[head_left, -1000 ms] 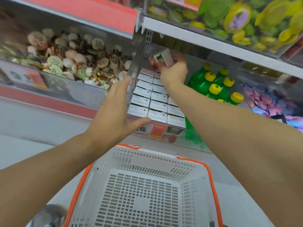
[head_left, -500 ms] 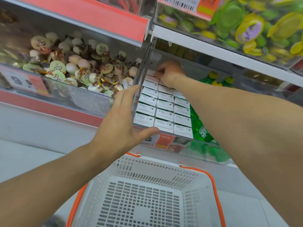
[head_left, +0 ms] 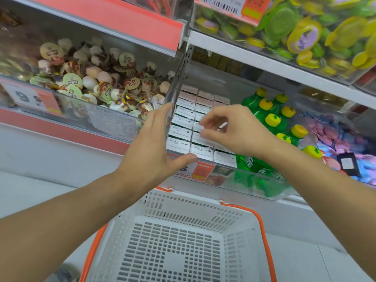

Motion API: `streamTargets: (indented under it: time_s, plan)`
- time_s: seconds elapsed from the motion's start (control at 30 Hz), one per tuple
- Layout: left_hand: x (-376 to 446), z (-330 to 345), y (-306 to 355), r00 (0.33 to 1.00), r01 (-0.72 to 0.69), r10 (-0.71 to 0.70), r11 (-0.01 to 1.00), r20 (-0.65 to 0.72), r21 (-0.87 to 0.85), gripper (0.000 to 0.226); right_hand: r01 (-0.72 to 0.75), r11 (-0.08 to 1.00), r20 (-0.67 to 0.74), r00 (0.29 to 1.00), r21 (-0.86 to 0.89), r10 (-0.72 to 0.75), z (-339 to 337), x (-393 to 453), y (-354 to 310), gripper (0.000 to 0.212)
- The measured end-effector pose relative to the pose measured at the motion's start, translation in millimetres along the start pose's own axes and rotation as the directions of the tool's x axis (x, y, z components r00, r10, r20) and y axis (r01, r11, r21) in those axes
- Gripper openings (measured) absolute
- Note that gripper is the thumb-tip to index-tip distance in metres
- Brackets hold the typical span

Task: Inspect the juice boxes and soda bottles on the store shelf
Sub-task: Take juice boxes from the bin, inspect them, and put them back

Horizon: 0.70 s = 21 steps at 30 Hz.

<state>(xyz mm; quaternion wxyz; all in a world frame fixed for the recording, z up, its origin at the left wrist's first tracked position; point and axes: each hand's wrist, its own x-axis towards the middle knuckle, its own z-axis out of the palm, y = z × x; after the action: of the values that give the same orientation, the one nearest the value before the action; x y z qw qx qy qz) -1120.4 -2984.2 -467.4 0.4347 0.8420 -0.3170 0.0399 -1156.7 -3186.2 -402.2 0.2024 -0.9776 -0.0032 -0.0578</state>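
the juice boxes [head_left: 184, 127] stand in tight rows at the middle of the frame, inside a clear shelf bin [head_left: 254, 185]. green soda bottles [head_left: 270, 123] with yellow caps stand just right of them in the same bin. the left hand [head_left: 151, 148] is spread flat at centre, fingers straight against the clear divider [head_left: 175, 96] on the boxes' left, thumb along the bin's front edge. the right hand [head_left: 230, 129] hovers over the boxes, fingers loosely curled, holding nothing that shows. a white basket [head_left: 183, 206] with orange handles sits at lower centre.
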Motion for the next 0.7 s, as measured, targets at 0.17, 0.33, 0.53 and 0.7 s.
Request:
streamTargets:
  time_s: [0.17, 0.33, 0.53, 0.7]
  plan:
    - [-1, 0, 5, 1.0, 0.01, -0.012, 0.998, 0.026, 0.063, 0.111, -0.069, 0.995, 0.271, 0.961, 0.072, 0.047, -14, -21, 20, 0.028]
    - [-2, -3, 10, 0.998, 0.033, -0.036, 0.997, 0.042, 0.073, 0.111, 0.039, 0.999, 0.299, 0.954, -0.012, -0.034, -10, -11, 18, 0.03]
    - [-2, -4, 12, 0.998, 0.033, -0.037, 0.996, 0.058, 0.08, 0.108, 0.165, 0.962, 0.433, 0.899, -0.216, -0.057, -19, 7, -1, 0.033]
    - [-3, -4, 11, 0.998, 0.017, -0.021, 0.997, 0.054, 0.069, 0.108, 0.135, 0.956, 0.416, 0.909, -0.261, -0.015, -13, 13, -6, 0.028]
